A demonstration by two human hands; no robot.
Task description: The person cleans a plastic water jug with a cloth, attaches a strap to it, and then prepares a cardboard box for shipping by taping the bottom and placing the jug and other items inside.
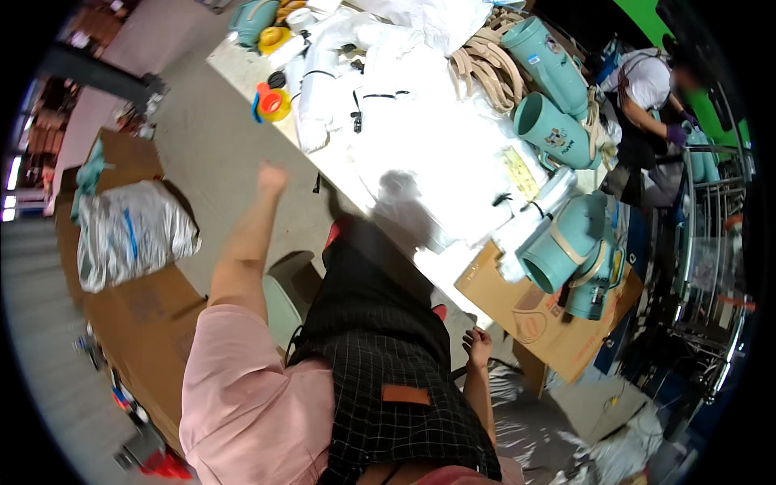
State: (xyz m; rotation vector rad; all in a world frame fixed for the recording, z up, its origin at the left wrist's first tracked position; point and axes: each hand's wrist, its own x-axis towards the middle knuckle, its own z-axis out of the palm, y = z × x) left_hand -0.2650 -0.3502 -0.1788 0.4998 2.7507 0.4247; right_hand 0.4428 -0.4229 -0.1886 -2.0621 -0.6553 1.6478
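My left hand is raised over the floor beside the white worktable, apart from everything on it. Motion smears its fingers, so its grip does not show. Low at my right side hangs my right hand, fingers loosely bent and apart, with nothing visible in it. Closest to that hand is a flat cardboard piece at the table's near corner. Mint-green tumblers lie on the cardboard, and more mint tumblers lie farther back. Beige curved handles are heaped next to them.
Brown cartons stand at the left, one with a silvery plastic bag on it. A pale stool is by my legs. A metal rack and a co-worker with purple gloves are at right. A yellow-orange container sits at the table edge.
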